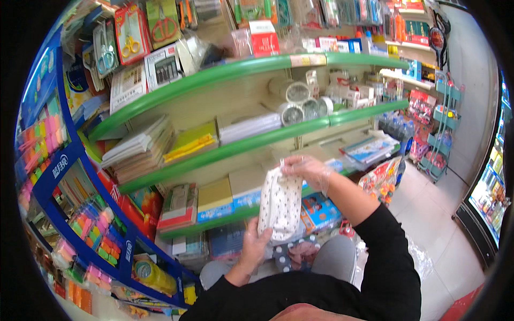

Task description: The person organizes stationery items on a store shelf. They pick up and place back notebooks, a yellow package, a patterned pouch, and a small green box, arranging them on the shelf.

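Note:
Both hands hold a white zippered pouch (281, 200) with small dark marks, like a pencil case. My left hand (255, 242) grips its lower end, thumb on the front. At the upper end, the fingers of my right hand (307, 169) pinch the top edge near a small white tab. A clear plastic band or sleeve hangs at my right wrist. The pouch is tilted slightly and held in front of the lower shelves, touching neither visibly. Below it, a dark polka-dot cloth item (287, 254) lies between my knees.
Green-edged shelves (229, 148) hold paper stacks (138, 154), clear cylindrical jars (295, 114), books (178, 206) and a calculator (162, 68). Packaged scissors (130, 40) hang above. A blue rack (56, 176) stands at the left; a glass-fronted cooler (488, 188) is at the right.

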Tool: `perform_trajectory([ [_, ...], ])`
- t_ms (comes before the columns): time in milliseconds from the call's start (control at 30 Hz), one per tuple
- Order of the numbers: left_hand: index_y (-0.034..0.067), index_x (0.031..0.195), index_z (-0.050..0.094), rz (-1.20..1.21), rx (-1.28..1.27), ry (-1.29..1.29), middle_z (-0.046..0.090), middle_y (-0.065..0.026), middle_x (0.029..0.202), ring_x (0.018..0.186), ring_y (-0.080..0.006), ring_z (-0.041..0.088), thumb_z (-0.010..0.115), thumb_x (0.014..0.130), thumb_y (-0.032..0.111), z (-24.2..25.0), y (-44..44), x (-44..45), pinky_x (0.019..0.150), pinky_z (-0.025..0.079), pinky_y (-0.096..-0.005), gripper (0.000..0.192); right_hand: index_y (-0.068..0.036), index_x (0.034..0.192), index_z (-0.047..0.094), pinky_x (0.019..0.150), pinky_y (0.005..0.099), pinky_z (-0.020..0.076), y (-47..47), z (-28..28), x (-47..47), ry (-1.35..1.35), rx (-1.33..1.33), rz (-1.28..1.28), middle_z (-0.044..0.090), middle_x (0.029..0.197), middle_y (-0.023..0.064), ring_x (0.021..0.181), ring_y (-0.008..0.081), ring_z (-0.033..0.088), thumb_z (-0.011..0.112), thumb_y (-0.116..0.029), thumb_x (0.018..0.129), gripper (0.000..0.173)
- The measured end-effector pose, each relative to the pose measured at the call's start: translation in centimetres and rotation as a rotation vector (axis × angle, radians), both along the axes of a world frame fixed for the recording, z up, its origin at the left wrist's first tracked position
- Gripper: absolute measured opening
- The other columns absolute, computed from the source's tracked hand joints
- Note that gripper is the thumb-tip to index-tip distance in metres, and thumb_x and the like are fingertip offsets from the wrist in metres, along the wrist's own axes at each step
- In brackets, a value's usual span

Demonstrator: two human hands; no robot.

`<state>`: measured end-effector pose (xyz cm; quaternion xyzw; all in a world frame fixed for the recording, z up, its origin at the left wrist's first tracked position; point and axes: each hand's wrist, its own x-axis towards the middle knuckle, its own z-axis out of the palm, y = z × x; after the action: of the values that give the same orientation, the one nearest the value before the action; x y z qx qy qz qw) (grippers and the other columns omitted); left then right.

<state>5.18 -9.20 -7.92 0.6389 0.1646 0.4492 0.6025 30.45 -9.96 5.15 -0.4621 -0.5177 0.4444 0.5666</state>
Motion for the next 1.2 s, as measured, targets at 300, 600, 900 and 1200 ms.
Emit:
perform_trajectory([
  [300,-0.007,0.137,0.044,-0.098,-0.182,-0.116,0.059,-0.0139,0.129,0.116,-0.0196,0.057,0.064,0.096,0.018,0.4,-0.4,0.2,0.103,0.044,-0.0343,0.052,0.001,0.108,0.069,0.085,0.0328,0.0554,-0.3,1.6,-0.6,0.067,-0.047,0.007,0.073,0.104,0.0109,0.094,0.0194,0.07,0.071,-0.009,0.09,0.021],
  [600,-0.005,0.14,0.04,-0.178,-0.233,-0.166,0.056,-0.0134,0.133,0.122,-0.0208,0.055,0.075,0.089,0.028,0.1,0.4,0.4,0.106,0.042,-0.0354,0.07,0.0,0.101,0.068,0.084,0.0322,0.0539,0.1,1.7,-0.8,0.091,-0.056,-0.114,0.072,0.104,0.0104,0.094,0.019,0.068,0.07,-0.013,0.091,0.017],
  [900,-0.001,0.133,0.051,0.019,0.545,0.073,0.06,-0.0165,0.13,0.119,-0.0265,0.058,0.074,0.086,0.027,-0.5,0.9,-0.7,0.105,0.041,-0.0396,0.059,-0.004,0.104,0.065,0.101,0.0368,0.0465,0.9,-0.4,1.6,0.292,0.261,0.055,0.064,0.125,0.0162,0.114,0.0233,0.06,0.061,-0.022,0.097,0.019],
  [1200,0.004,0.119,0.062,0.125,0.598,0.119,0.066,-0.0163,0.119,0.11,-0.0333,0.063,0.073,0.084,0.013,-1.2,0.5,-0.4,0.095,0.048,-0.0404,0.038,-0.012,0.094,0.062,0.109,0.0646,0.0377,0.0,-2.8,2.8,0.849,0.484,0.246,0.055,0.14,0.0164,0.134,0.0318,0.047,0.05,-0.027,0.102,0.021],
])
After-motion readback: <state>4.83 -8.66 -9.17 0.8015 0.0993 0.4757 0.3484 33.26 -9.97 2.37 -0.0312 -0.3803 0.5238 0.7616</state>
